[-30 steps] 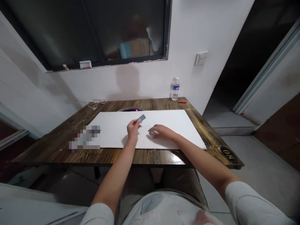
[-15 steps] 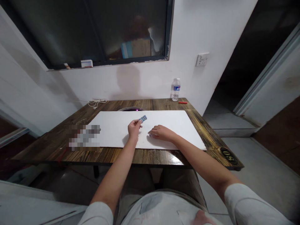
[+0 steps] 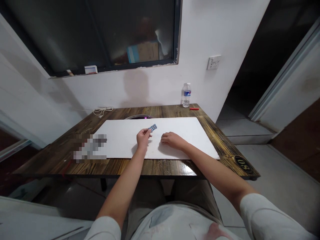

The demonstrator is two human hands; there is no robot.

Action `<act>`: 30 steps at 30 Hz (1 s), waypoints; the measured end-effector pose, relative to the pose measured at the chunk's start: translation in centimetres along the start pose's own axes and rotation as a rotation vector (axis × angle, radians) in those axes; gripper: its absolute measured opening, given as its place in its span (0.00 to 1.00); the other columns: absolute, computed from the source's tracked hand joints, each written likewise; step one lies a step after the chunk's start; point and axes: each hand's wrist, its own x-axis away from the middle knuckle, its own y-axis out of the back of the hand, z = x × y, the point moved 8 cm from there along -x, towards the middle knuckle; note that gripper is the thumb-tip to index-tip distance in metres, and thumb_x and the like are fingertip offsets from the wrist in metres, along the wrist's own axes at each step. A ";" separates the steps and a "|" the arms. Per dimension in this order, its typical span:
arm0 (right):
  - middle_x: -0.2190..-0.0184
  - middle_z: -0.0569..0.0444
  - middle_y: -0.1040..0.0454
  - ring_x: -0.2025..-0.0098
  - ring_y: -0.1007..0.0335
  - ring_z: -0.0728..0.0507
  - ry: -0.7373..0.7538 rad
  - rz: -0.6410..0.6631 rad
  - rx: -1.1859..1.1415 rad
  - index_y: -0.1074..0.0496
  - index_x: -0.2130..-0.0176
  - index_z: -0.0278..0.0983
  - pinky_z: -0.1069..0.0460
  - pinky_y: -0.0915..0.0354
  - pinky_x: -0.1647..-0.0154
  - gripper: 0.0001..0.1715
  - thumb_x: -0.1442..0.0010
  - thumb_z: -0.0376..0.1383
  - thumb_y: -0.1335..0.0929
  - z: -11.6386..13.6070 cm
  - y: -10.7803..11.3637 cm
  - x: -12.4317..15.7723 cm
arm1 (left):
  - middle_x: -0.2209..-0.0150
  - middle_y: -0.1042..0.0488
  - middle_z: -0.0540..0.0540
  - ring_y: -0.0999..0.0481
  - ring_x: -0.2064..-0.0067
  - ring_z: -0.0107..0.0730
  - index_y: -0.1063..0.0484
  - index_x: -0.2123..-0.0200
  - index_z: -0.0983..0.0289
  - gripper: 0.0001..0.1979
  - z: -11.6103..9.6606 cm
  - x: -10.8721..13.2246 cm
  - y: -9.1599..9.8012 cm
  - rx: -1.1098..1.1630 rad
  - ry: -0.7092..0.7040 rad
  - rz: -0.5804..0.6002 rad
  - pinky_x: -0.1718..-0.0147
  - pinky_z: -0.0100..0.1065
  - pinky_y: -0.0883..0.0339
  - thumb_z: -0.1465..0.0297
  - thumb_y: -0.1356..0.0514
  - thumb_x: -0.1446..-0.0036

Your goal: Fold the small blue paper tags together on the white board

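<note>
Card (image 3: 152, 128) juts forward and right of the left hand (image 3: 143, 137), pinched at its near end between closed fingertips, while the right hand (image 3: 171, 139) lies curled palm-down on the sheet (image 3: 120, 140) just beside, its grasp hidden.

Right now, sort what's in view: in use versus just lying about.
In use: left hand pinching small blue card; right hand resting on white sheet.
Lying about: water bottle, red pen, white cable.

Wood table (image 3: 62, 160) w/ white board (image 3: 120, 140) centre; bottle (image 3: 186, 95), red pen (image 3: 194, 109), cable (image 3: 102, 110) at back.
</note>
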 end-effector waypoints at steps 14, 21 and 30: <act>0.70 0.52 0.21 0.70 0.28 0.46 -0.255 -0.357 -0.530 0.22 0.68 0.40 0.52 0.35 0.66 0.11 0.41 0.45 0.29 -2.7 2.2 0.6 | 0.74 0.23 0.52 0.29 0.77 0.26 0.25 0.70 0.64 0.15 -0.1 0.4 -1.1 -0.097 -0.028 0.112 0.76 0.29 0.35 0.60 0.32 0.58; 0.74 0.56 0.23 0.74 0.30 0.48 -0.343 -0.391 -0.527 0.25 0.64 0.39 0.53 0.36 0.70 0.04 0.41 0.37 0.31 -3.6 1.7 1.0 | 0.76 0.24 0.52 0.27 0.76 0.30 0.24 0.73 0.63 0.13 -0.7 1.3 -2.6 -0.208 -0.091 0.255 0.74 0.33 0.31 0.60 0.32 0.57; 0.73 0.55 0.23 0.72 0.29 0.47 -0.364 -0.431 -0.378 0.24 0.66 0.37 0.54 0.37 0.68 0.06 0.40 0.31 0.32 -3.7 2.6 1.4 | 0.75 0.23 0.53 0.26 0.75 0.33 0.24 0.72 0.63 0.11 -0.3 1.4 -2.9 -0.286 -0.107 0.307 0.72 0.35 0.31 0.61 0.33 0.55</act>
